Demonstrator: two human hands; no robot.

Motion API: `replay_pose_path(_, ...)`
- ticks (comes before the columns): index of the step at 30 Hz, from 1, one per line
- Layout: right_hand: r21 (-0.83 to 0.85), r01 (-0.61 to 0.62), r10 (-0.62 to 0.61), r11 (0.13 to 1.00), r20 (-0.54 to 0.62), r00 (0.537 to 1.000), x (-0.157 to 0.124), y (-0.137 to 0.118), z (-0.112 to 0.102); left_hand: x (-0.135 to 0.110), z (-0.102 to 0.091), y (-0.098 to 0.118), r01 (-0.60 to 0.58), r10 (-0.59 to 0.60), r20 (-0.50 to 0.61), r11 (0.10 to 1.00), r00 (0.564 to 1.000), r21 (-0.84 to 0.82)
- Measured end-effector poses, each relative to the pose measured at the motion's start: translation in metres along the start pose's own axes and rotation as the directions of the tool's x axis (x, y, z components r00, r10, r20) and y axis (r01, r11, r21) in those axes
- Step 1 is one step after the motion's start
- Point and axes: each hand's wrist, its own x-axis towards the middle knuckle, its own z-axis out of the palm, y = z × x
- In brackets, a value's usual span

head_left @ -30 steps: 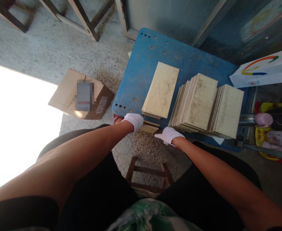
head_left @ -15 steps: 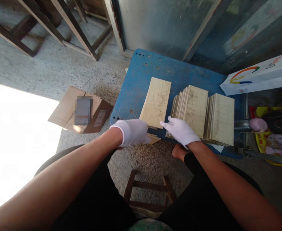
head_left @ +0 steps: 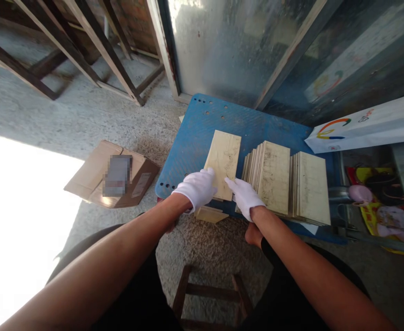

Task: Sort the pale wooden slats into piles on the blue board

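Note:
A short stack of pale, smudged wooden boards (head_left: 224, 156) lies on a blue pallet (head_left: 198, 133). My left hand (head_left: 196, 188), in a white glove, curls over the stack's near left corner. My right hand (head_left: 245, 197), also gloved, reaches to the near right corner, its index finger stretched out and touching the edge. Two taller fanned stacks of the same boards (head_left: 272, 174) (head_left: 312, 186) lie just right of my right hand. A loose small board (head_left: 210, 214) pokes out below the pallet's front edge.
A cardboard box (head_left: 114, 181) sits on the concrete floor to the left. Wooden frames (head_left: 94, 50) lean at the back left, a metal door (head_left: 229, 41) behind the pallet. A white printed bag (head_left: 370, 126) and colourful clutter (head_left: 381, 207) are at right. A wooden stool (head_left: 208, 294) is between my legs.
Both hands have come up from the pallet's front edge onto the near end of the left board stack. The view has tilted upward, showing more of the door and frames.

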Motion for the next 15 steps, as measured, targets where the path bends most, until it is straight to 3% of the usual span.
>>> replay_pose_path(4, 0.130, -0.044, 0.042, 0.990, 0.024, 0.999, -0.004, -0.008, 0.001, 0.003, -0.007, -0.004, 0.042, -0.037, 0.032, 0.987, 0.999, -0.154)
replay_pose_path(8, 0.081, -0.068, 0.069, 0.994, -0.011, 0.998, -0.009, -0.009, -0.005, 0.004, -0.009, -0.008, 0.058, -0.040, 0.077, 0.964, 0.996, -0.261)
replay_pose_path(13, 0.066, -0.142, 0.144, 0.988, -0.032, 0.989, -0.019, 0.001, -0.008, -0.005, 0.007, 0.012, -0.073, 0.102, 0.102, 0.966, 0.990, -0.249)
replay_pose_path(15, 0.059, -0.147, 0.150, 0.987, -0.051, 0.987, -0.018, 0.007, -0.007, -0.008, 0.012, 0.017, -0.081, 0.101, 0.085, 0.974, 0.991, -0.212)
